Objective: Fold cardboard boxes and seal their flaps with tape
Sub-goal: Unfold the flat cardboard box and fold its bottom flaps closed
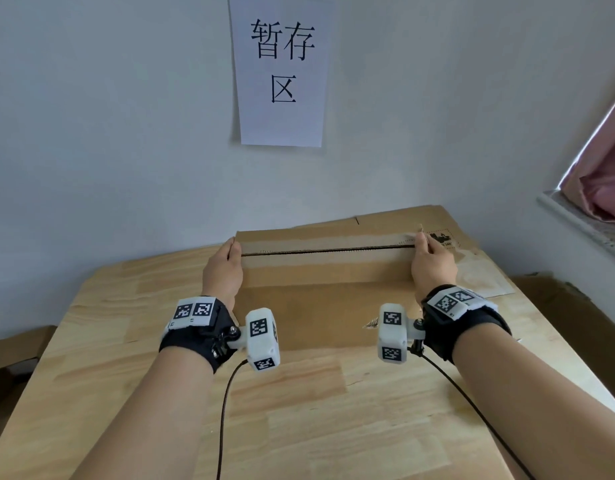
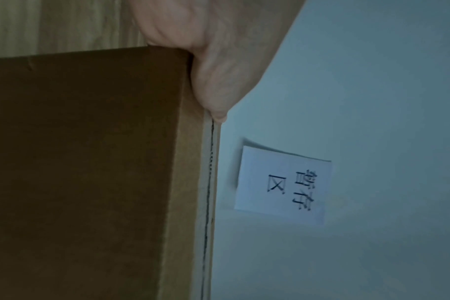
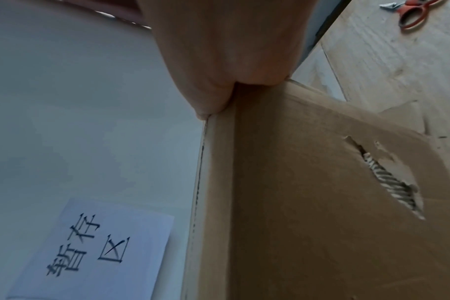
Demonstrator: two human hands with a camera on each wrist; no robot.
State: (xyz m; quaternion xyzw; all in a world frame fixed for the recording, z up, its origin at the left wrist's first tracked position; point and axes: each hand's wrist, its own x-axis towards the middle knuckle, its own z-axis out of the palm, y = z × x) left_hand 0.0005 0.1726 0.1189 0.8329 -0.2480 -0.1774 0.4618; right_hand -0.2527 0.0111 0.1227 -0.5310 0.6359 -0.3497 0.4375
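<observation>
On the wooden surface point(image 1: 299, 410) we have the cardboard box point(image 1: 326, 271) folded, its top flaps meeting. Our left hand point(image 1: 223, 268) and right hand point(image 1: 432, 263) pinch its ends; we judge taping comes next.

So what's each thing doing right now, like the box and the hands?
Box: folded up, top flaps shut, standing on the table.
Left hand: holds the box's left end.
Right hand: holds the box's right end.
Sign: stuck to the wall.
Scissors: lying on the table, untouched.
</observation>
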